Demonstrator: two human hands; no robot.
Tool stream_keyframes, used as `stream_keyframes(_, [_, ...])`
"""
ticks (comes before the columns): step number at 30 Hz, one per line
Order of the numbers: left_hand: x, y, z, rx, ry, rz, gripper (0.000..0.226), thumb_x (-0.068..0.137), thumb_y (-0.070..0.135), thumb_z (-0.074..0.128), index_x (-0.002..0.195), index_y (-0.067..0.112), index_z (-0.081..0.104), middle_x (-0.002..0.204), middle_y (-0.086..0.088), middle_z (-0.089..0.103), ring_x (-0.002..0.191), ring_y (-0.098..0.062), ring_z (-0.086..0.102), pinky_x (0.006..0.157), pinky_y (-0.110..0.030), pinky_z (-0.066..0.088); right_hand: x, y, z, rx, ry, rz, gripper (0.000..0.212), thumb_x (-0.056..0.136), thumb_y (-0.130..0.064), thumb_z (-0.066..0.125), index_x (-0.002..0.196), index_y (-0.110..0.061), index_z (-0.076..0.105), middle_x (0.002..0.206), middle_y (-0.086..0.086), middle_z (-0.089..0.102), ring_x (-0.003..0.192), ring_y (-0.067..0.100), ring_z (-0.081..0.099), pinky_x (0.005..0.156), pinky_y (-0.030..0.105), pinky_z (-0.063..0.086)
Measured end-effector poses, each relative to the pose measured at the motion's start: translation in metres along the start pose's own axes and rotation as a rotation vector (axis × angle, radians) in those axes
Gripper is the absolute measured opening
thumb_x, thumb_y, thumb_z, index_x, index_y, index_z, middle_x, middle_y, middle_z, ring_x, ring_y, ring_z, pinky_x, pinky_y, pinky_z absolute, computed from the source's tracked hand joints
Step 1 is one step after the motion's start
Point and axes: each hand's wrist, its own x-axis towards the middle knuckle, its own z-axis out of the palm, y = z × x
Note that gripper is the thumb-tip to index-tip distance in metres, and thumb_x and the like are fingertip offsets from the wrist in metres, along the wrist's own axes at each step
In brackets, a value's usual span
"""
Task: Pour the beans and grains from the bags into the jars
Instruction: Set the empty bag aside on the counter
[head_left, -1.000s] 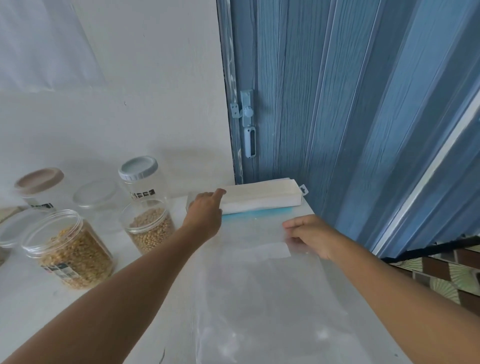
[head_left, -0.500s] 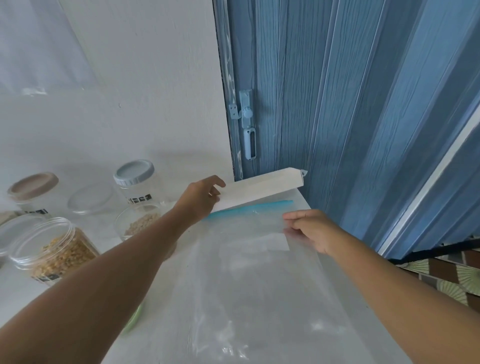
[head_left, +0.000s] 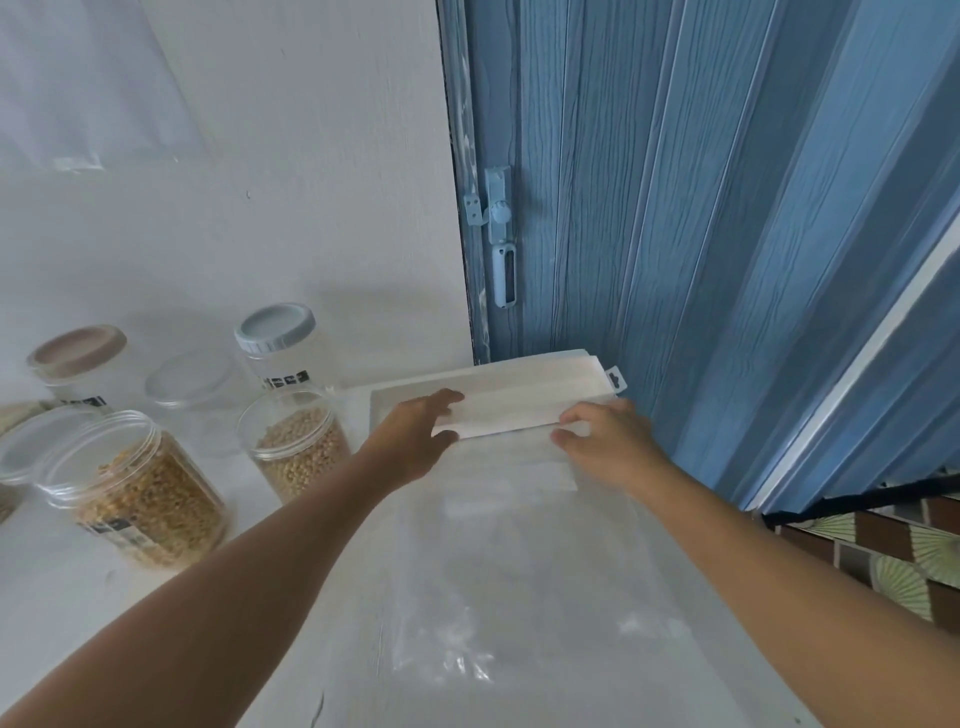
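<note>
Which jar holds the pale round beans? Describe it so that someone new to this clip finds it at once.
Start at the blue folding door and go left along the white counter past the person's left hand. The first jar there is the clear plastic jar of pale round beans. It has no lid, unlike the empty grey-lidded jar behind it.
</note>
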Motion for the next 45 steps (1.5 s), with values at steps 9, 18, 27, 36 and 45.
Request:
stream_keyframes(9, [-0.158,0.03,0.016,-0.053,-0.321,0.206,0.092,0.082,0.096,0.034,0.155,0.063,-0.012,0.165,0.03,-0.025,0.15,0.003,-0.032,0.125,-0.037,-0.011,-0.1,0.0,0.013,-0.297,-0.499,-0.326,0.085,0.089,-0.088,0.02,0.161,-0.051,-0.006,0.168,-0.015,-0.024,0.154,0.012,-0.029,0.127,0.041,-0.011])
stream_keyframes(18, [-0.168,0.015,0.071,0.363,-0.317,0.243,0.097,0.084,0.098,0.017,0.155,0.05,-0.028,0.163,0.009,-0.041,0.148,-0.015,-0.044,0.128,-0.043,-0.015,-0.107,0.039,0.063,-0.536,-0.279,-0.441,0.09,0.089,-0.09,0.012,0.161,-0.044,-0.016,0.168,-0.008,-0.03,0.154,0.019,-0.032,0.127,0.044,-0.015])
stream_keyframes(27, [-0.168,0.015,0.075,0.375,-0.325,0.24,0.1,0.083,0.099,0.018,0.157,0.049,-0.026,0.165,0.008,-0.039,0.149,-0.016,-0.042,0.128,-0.043,-0.015,-0.111,0.041,0.064,-0.529,-0.274,-0.434,0.091,0.088,-0.09,0.009,0.161,-0.043,-0.017,0.168,-0.008,-0.03,0.153,0.019,-0.033,0.127,0.046,-0.013])
stream_keyframes(36, [-0.171,0.016,0.038,-0.052,-0.099,0.137,0.096,0.084,0.097,0.021,0.164,0.044,0.016,0.174,0.013,0.003,0.158,-0.003,-0.013,0.131,-0.042,0.001,-0.099,0.002,0.024,-0.335,-0.441,-0.287,0.087,0.092,-0.085,0.02,0.163,-0.043,-0.008,0.172,-0.011,-0.015,0.158,0.014,-0.017,0.127,0.045,-0.012])
stream_keyframes(45, [-0.184,-0.043,-0.073,0.318,0.321,-0.081,0.107,0.081,0.092,0.01,0.164,0.026,0.027,0.172,-0.004,0.021,0.161,-0.025,0.007,0.129,-0.046,0.007,-0.083,-0.122,0.029,-0.392,-0.24,-0.546,0.092,0.091,-0.085,0.025,0.165,-0.037,0.0,0.174,-0.003,-0.006,0.16,0.018,-0.007,0.129,0.047,-0.003])
